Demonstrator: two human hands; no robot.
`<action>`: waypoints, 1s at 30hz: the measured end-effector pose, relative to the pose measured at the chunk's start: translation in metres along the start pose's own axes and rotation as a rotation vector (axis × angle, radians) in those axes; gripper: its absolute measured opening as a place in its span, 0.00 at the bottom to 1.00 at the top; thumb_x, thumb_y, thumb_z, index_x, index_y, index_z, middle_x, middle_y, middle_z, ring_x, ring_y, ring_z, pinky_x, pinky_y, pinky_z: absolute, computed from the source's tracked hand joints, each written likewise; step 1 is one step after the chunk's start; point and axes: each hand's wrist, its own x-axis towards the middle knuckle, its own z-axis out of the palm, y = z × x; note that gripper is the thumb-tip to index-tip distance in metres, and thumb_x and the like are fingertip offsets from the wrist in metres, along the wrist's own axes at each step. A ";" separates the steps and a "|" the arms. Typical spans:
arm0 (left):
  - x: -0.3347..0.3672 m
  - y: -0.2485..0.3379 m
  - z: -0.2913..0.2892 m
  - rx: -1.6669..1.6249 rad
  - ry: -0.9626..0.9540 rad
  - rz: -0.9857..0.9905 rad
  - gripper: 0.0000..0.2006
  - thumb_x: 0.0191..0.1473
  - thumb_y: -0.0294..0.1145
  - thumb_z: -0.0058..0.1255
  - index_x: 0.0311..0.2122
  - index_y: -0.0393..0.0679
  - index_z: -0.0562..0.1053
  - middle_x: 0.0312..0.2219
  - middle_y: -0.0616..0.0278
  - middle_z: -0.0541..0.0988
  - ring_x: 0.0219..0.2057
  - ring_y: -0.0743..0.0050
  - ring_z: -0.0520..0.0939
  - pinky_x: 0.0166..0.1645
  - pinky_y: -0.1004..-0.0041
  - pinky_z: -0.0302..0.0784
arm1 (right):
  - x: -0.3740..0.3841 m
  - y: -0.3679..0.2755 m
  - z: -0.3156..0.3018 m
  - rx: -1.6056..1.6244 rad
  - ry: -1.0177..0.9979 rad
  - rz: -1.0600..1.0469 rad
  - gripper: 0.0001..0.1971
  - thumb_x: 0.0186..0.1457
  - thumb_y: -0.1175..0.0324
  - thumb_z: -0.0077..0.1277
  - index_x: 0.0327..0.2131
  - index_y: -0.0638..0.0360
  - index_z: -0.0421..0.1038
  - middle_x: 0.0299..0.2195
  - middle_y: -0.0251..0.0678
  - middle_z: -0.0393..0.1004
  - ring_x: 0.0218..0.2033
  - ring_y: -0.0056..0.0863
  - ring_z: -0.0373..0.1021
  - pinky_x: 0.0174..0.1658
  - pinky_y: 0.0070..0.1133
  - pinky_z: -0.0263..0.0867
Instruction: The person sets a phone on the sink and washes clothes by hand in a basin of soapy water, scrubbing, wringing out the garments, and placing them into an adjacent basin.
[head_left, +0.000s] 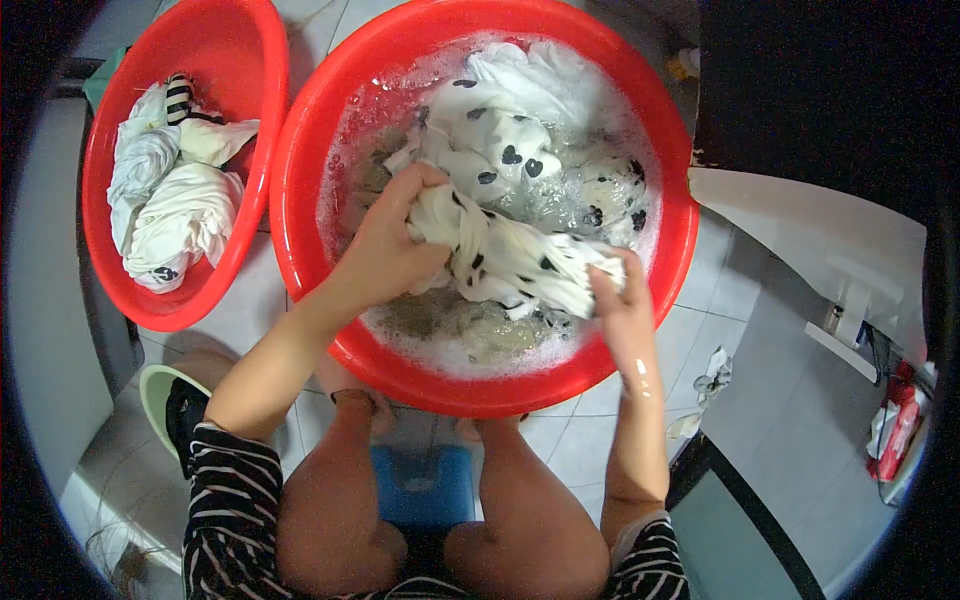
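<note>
A wet white cloth with black spots is stretched, bunched and twisted, between my two hands above a large red basin. My left hand is closed around its left end. At the cloth's right end, my right hand grips it with bent fingers, and water glistens on that wrist. Below, soapy water with white foam fills the basin. More white fabric with black heart-like spots lies partly sunk at the far side of the water.
A smaller red basin at the left holds crumpled white laundry. Between my legs is a blue stool. A pale green bucket with dark cloth stands lower left. To the right, a white curved panel reaches the big basin's rim.
</note>
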 end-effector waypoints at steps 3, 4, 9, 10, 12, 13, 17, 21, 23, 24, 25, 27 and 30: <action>0.000 -0.004 0.022 0.312 -0.006 0.170 0.25 0.42 0.27 0.52 0.50 0.43 0.66 0.49 0.56 0.66 0.44 0.55 0.74 0.50 0.65 0.70 | 0.011 0.003 0.042 -0.328 0.035 -0.039 0.20 0.55 0.70 0.46 0.52 0.51 0.59 0.40 0.50 0.72 0.35 0.40 0.73 0.36 0.31 0.68; 0.002 -0.007 0.035 0.522 -0.115 0.246 0.24 0.44 0.29 0.51 0.50 0.43 0.66 0.52 0.56 0.64 0.46 0.53 0.74 0.50 0.64 0.71 | 0.020 0.015 0.052 -0.396 0.096 -0.265 0.21 0.55 0.68 0.46 0.52 0.52 0.59 0.42 0.51 0.70 0.36 0.45 0.72 0.37 0.34 0.68; 0.044 -0.081 0.034 0.753 -0.448 -0.291 0.20 0.46 0.35 0.50 0.47 0.45 0.70 0.45 0.50 0.72 0.44 0.48 0.75 0.49 0.58 0.71 | 0.058 0.035 0.101 -0.639 -0.012 -0.370 0.23 0.55 0.62 0.46 0.54 0.53 0.58 0.47 0.51 0.67 0.39 0.51 0.69 0.41 0.36 0.67; 0.052 -0.099 0.036 0.864 -0.553 -0.536 0.18 0.46 0.37 0.49 0.44 0.45 0.72 0.41 0.48 0.75 0.42 0.48 0.76 0.47 0.57 0.72 | 0.069 0.046 0.104 -0.628 0.020 -0.259 0.23 0.55 0.61 0.46 0.53 0.54 0.59 0.47 0.50 0.67 0.41 0.51 0.69 0.43 0.35 0.66; 0.036 -0.108 0.052 0.838 -0.462 -0.312 0.17 0.48 0.39 0.48 0.43 0.44 0.73 0.37 0.47 0.76 0.40 0.49 0.77 0.46 0.57 0.72 | 0.086 0.086 0.102 -0.796 0.193 -0.236 0.21 0.56 0.62 0.43 0.52 0.59 0.61 0.47 0.49 0.68 0.44 0.48 0.67 0.45 0.35 0.66; 0.029 -0.109 0.054 0.814 -0.367 -0.105 0.16 0.49 0.40 0.46 0.41 0.43 0.74 0.34 0.46 0.78 0.38 0.50 0.78 0.45 0.56 0.72 | 0.091 0.102 0.103 -0.801 0.198 -0.234 0.21 0.56 0.62 0.43 0.52 0.59 0.61 0.47 0.49 0.68 0.44 0.48 0.67 0.45 0.35 0.66; 0.033 -0.101 0.053 0.751 -0.590 -0.233 0.17 0.52 0.42 0.43 0.39 0.40 0.75 0.37 0.51 0.78 0.40 0.52 0.77 0.46 0.59 0.70 | 0.096 0.123 0.104 -0.693 0.089 -0.464 0.20 0.54 0.69 0.43 0.52 0.57 0.62 0.48 0.45 0.66 0.49 0.38 0.63 0.53 0.28 0.60; 0.011 -0.102 0.062 0.037 -0.183 -0.532 0.18 0.51 0.45 0.46 0.37 0.40 0.75 0.35 0.49 0.77 0.37 0.52 0.77 0.42 0.61 0.71 | 0.097 0.118 0.129 0.423 0.073 -0.049 0.16 0.58 0.66 0.40 0.50 0.57 0.64 0.48 0.42 0.66 0.51 0.33 0.61 0.53 0.31 0.59; -0.004 -0.096 0.063 -0.106 0.081 -0.268 0.17 0.50 0.44 0.49 0.35 0.40 0.75 0.31 0.48 0.77 0.33 0.51 0.77 0.38 0.63 0.73 | 0.090 0.078 0.137 0.759 0.140 0.223 0.16 0.59 0.65 0.38 0.49 0.57 0.64 0.47 0.41 0.65 0.51 0.32 0.61 0.52 0.33 0.60; 0.001 -0.082 0.070 0.214 -0.071 -0.320 0.16 0.48 0.44 0.51 0.35 0.42 0.75 0.32 0.50 0.77 0.34 0.53 0.77 0.39 0.65 0.72 | 0.091 0.067 0.127 0.867 -0.018 0.400 0.18 0.59 0.62 0.39 0.51 0.56 0.63 0.48 0.41 0.65 0.51 0.32 0.61 0.51 0.34 0.61; 0.006 -0.063 0.080 0.533 -0.227 -0.361 0.15 0.46 0.43 0.53 0.35 0.43 0.75 0.32 0.53 0.76 0.34 0.55 0.77 0.39 0.66 0.72 | 0.095 0.063 0.114 0.970 -0.175 0.577 0.21 0.58 0.59 0.40 0.52 0.56 0.62 0.48 0.40 0.65 0.51 0.32 0.61 0.51 0.35 0.62; 0.010 0.002 0.102 -0.053 0.084 0.265 0.20 0.43 0.51 0.55 0.35 0.44 0.75 0.36 0.51 0.76 0.38 0.52 0.77 0.45 0.62 0.72 | 0.111 0.117 0.086 1.013 -0.584 -0.026 0.24 0.57 0.55 0.42 0.54 0.55 0.61 0.47 0.38 0.67 0.49 0.30 0.64 0.48 0.31 0.66; -0.004 0.021 0.088 0.159 -0.043 0.259 0.16 0.44 0.47 0.56 0.32 0.45 0.74 0.35 0.53 0.76 0.37 0.51 0.77 0.44 0.62 0.72 | 0.068 0.042 0.088 1.173 -0.296 0.259 0.19 0.60 0.63 0.38 0.53 0.57 0.61 0.38 0.34 0.72 0.39 0.25 0.70 0.42 0.21 0.68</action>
